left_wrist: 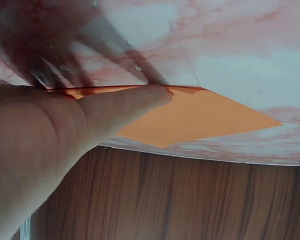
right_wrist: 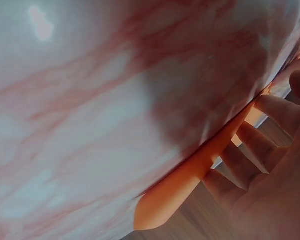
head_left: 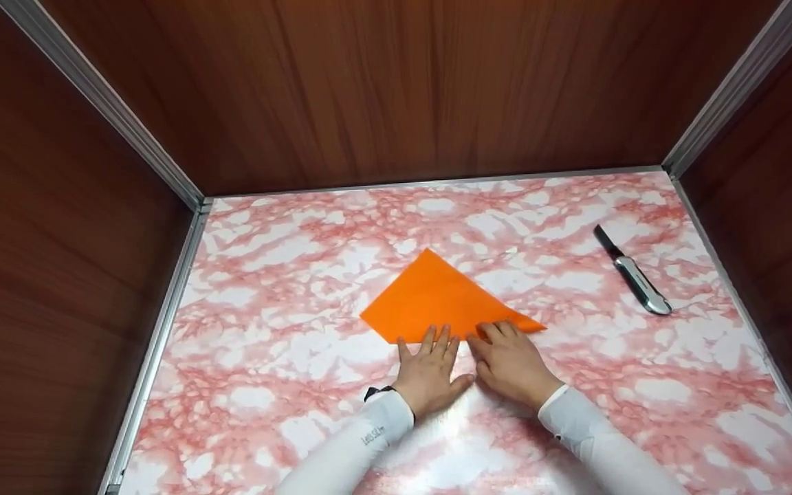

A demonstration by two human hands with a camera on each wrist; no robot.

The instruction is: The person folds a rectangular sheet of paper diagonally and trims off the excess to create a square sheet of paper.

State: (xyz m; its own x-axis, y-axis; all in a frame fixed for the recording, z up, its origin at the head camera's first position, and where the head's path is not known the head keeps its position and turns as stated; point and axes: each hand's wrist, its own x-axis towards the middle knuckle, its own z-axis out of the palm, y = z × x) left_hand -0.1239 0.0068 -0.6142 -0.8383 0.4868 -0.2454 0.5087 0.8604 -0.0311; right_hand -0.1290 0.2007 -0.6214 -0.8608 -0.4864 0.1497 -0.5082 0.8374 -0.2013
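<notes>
An orange sheet of paper [head_left: 430, 295], folded along its near edge, lies on the table with one corner pointing away. My left hand [head_left: 429, 378] rests on that near edge with straight, spread fingers, thumb out to the right. In the left wrist view the thumb [left_wrist: 125, 111] crosses in front of the paper [left_wrist: 209, 117]. Just right of it, my right hand [head_left: 514, 364] presses its fingertips on the fold near the right corner. The right wrist view shows those fingers [right_wrist: 244, 170] spread along the folded strip [right_wrist: 167, 205], which lifts slightly at its end.
A utility knife [head_left: 636, 278] with dark blade end and grey-black handle lies at the right of the red-and-white marbled table [head_left: 265, 385]. Brown wood-grain panels [head_left: 396, 89] with metal framing [head_left: 104, 89] stand at the back and both sides.
</notes>
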